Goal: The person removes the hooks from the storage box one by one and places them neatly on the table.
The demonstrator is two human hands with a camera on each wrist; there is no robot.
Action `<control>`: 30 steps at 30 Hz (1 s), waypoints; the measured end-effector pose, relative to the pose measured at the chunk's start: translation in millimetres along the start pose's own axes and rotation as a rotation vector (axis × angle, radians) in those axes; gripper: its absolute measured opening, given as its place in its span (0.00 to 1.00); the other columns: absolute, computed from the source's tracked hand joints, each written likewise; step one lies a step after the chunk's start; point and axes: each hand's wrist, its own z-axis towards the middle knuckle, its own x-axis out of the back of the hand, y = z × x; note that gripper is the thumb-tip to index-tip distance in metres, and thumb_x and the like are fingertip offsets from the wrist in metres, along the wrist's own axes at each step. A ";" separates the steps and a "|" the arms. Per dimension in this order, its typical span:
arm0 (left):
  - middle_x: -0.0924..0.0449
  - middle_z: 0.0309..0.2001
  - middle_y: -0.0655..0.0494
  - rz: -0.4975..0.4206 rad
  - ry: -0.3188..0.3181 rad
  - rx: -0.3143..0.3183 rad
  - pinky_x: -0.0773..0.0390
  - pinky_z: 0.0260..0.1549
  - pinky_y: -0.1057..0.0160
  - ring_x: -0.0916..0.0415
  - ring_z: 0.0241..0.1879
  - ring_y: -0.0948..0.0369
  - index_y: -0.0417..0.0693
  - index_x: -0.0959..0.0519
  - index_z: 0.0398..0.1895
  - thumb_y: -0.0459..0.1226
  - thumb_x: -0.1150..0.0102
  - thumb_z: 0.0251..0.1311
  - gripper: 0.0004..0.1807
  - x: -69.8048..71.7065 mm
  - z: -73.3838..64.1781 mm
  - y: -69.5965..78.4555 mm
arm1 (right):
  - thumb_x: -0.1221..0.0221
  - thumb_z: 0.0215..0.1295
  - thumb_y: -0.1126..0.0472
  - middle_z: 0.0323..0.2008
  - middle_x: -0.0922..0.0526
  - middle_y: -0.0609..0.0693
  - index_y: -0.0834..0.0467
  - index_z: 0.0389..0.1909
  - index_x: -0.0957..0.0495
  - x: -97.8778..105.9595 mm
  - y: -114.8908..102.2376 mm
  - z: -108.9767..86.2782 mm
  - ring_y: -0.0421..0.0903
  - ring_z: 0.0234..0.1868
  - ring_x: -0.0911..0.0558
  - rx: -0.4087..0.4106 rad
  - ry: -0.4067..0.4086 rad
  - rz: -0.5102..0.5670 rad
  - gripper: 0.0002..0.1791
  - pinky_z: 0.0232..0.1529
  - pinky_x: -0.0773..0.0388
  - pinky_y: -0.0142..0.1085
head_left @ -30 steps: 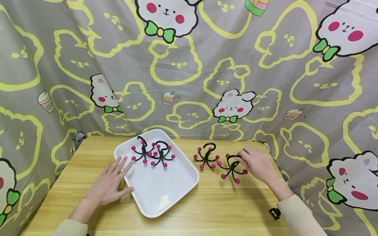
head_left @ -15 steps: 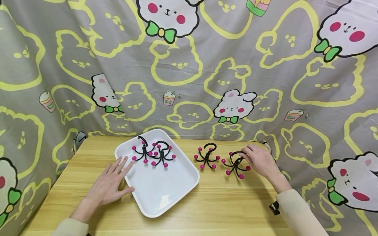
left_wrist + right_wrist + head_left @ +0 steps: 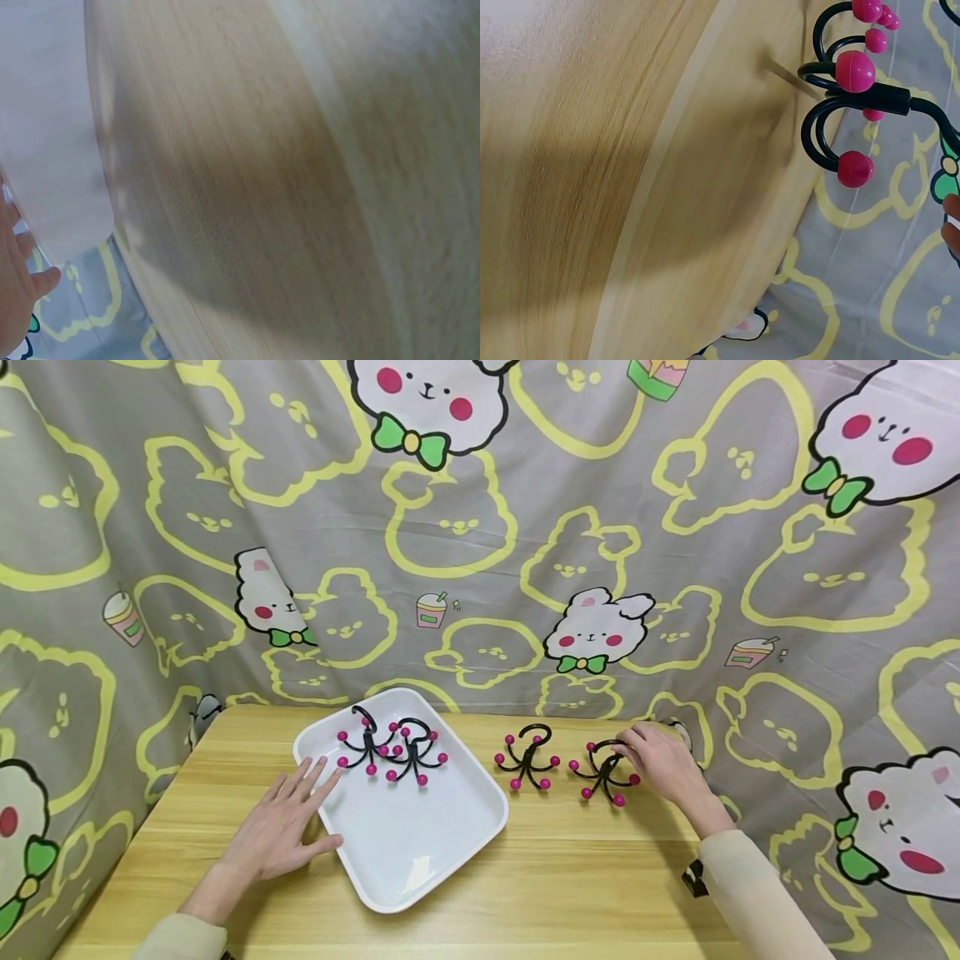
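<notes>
One hook rack (image 3: 603, 772) upright, prongs down | right hand (image 3: 663, 766) apparently pinching its top | left hand (image 3: 281, 827) flat.

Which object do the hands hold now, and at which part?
The right hand pinches the black multi-arm hook with pink ball tips at its top loop. The left hand holds nothing, resting beside the white plastic tray.

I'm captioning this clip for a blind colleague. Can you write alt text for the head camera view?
A person's right hand pinches the hook of a black multi-armed hanger with pink ball tips on a wooden table. A second hanger stands beside it; two more sit in a white tray, the left hand resting on its edge.
</notes>
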 end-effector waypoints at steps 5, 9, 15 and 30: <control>0.42 0.83 0.39 -0.001 0.003 0.000 0.34 0.74 0.31 0.43 0.81 0.37 0.49 0.37 0.82 0.71 0.39 0.58 0.55 0.0 0.0 0.2 | 0.29 0.64 0.54 0.31 0.19 0.47 0.50 0.40 0.18 -4.3 3.2 1.1 0.50 0.29 0.18 -0.007 -0.012 -0.017 0.09 0.30 0.23 0.46; 0.42 0.83 0.39 -0.002 -0.001 0.001 0.33 0.73 0.30 0.43 0.81 0.37 0.49 0.37 0.82 0.71 0.40 0.59 0.55 0.2 -0.2 0.4 | 0.29 0.65 0.55 0.31 0.20 0.46 0.51 0.41 0.18 -7.1 5.4 2.0 0.48 0.27 0.19 -0.006 -0.013 -0.019 0.09 0.28 0.24 0.43; 0.42 0.83 0.39 -0.003 -0.001 0.003 0.34 0.73 0.30 0.43 0.81 0.37 0.49 0.37 0.82 0.71 0.40 0.59 0.55 0.1 -0.4 0.7 | 0.29 0.65 0.56 0.32 0.18 0.47 0.51 0.42 0.18 -10.5 8.6 3.6 0.48 0.27 0.19 -0.003 -0.002 -0.020 0.09 0.26 0.24 0.42; 0.43 0.83 0.39 -0.001 -0.005 0.006 0.34 0.74 0.30 0.44 0.81 0.37 0.49 0.38 0.83 0.69 0.38 0.58 0.56 1.1 0.0 1.2 | 0.31 0.67 0.53 0.31 0.20 0.48 0.53 0.42 0.18 -21.6 14.8 4.0 0.48 0.24 0.20 -0.008 0.034 -0.026 0.09 0.22 0.26 0.42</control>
